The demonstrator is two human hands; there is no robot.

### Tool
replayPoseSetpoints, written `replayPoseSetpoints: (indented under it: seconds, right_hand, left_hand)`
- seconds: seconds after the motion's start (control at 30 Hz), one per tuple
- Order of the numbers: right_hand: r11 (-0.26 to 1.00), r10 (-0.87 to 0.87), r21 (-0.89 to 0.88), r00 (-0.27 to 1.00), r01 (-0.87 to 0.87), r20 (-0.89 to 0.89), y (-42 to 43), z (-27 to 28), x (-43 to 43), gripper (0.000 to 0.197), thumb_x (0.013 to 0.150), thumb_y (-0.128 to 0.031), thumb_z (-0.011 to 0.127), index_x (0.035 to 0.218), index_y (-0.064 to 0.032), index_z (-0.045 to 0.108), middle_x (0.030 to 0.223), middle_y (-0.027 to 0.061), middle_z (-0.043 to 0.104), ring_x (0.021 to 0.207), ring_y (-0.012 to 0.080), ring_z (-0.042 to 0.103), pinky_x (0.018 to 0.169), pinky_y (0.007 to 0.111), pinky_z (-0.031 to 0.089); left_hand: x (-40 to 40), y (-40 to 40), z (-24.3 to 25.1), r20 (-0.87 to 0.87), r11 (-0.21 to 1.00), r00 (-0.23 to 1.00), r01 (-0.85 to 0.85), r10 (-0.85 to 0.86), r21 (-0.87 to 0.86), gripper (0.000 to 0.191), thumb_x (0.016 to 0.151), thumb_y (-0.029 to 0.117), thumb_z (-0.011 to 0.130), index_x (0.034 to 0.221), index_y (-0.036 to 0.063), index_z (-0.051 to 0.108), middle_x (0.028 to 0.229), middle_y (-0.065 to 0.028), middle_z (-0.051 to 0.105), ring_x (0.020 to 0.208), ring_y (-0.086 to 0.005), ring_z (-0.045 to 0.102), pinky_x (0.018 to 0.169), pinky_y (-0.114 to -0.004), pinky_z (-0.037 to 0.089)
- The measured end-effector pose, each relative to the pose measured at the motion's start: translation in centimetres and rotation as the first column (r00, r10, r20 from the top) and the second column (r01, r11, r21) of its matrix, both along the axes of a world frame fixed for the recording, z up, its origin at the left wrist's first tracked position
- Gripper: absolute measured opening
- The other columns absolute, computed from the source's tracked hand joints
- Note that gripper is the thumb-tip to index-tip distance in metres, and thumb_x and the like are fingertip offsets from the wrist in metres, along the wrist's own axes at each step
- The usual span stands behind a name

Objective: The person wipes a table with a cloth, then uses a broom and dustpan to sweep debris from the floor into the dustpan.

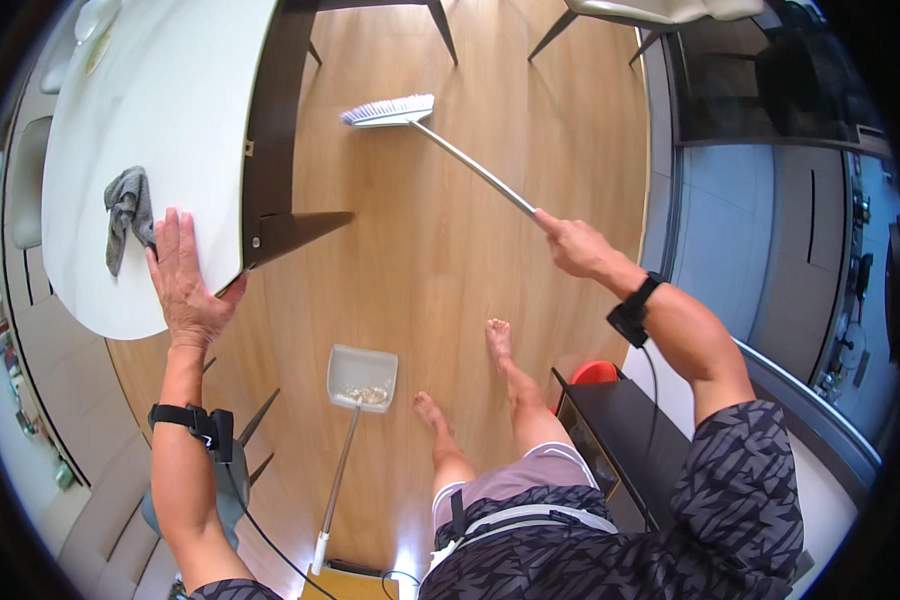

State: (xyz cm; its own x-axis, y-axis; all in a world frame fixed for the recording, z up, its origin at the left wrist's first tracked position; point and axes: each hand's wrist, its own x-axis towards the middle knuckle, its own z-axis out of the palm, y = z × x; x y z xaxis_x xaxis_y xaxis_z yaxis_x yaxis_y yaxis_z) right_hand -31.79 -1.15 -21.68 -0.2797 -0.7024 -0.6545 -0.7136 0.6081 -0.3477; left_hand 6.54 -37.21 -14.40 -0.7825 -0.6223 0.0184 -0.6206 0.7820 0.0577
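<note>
My right hand (pixel 579 244) grips the metal handle of a broom (pixel 480 171). The broom's white, bristled head (pixel 390 112) lies out on the wood floor beyond the table leg. My left hand (pixel 187 277) rests flat on the corner of a white marble-look table (pixel 187 90), fingers spread and thumb over the edge. Beside its fingertips is a crumpled grey cloth (pixel 128 214); whether they touch it I cannot tell. A long-handled dustpan (pixel 362 367) stands on the floor left of my feet, with pale debris (pixel 365 394) in it.
A dark table leg (pixel 300 232) juts out over the floor. Chairs (pixel 660 9) stand at the top. On the right are a dark low cabinet (pixel 622 435), a red round object (pixel 594 372) and a sliding-door track (pixel 671 202). Cables run from both wrist straps (pixel 187 424).
</note>
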Motion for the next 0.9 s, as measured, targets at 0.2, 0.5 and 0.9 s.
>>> replayPoseSetpoints:
  seconds: [0.2, 0.5, 0.9]
  right_hand:
    - [0.963, -0.019, 0.271, 0.994, -0.011, 0.108, 12.3, 3.1, 8.8, 0.054, 0.085, -0.01, 0.045, 0.139, -0.0113, 0.037, 0.086, 0.0236, 0.063, 0.078, 0.039, 0.061, 0.065, 0.049, 0.049]
    - [0.894, -0.426, 0.198, 0.899, 0.401, 0.104, 15.7, 11.9, 7.0, 0.049, 0.086, -0.011, 0.048, 0.135, -0.0118, 0.044, 0.084, 0.0245, 0.062, 0.079, 0.0373, 0.063, 0.069, 0.046, 0.048]
    - [0.933, -0.357, 0.038, 0.933, 0.359, -0.044, 15.3, -3.1, 4.5, 0.049, 0.085, -0.006, 0.039, 0.134, -0.0028, 0.036, 0.089, 0.0259, 0.061, 0.075, 0.0421, 0.06, 0.065, 0.051, 0.048]
  left_hand:
    - [0.2, 0.1, 0.0, -0.014, 1.0, 1.0, 0.002, -0.002, -0.02, 0.102, 0.061, 0.028, 0.076, 0.146, 0.0106, 0.023, 0.152, -0.0098, 0.022, 0.141, -0.0289, 0.018, 0.112, -0.051, 0.013]
    - [0.9, 1.0, 0.9, 0.005, 0.999, 1.0, -0.016, 0.016, -0.036, 0.1, 0.064, 0.027, 0.074, 0.147, 0.0118, 0.02, 0.153, -0.0093, 0.02, 0.141, -0.0296, 0.017, 0.112, -0.051, 0.014]
    - [-0.2, 0.5, 0.4, -0.033, 0.996, 0.997, 0.066, -0.069, -0.066, 0.094, 0.071, 0.037, 0.071, 0.147, 0.0119, 0.021, 0.153, -0.0082, 0.02, 0.141, -0.0289, 0.018, 0.111, -0.053, 0.015]
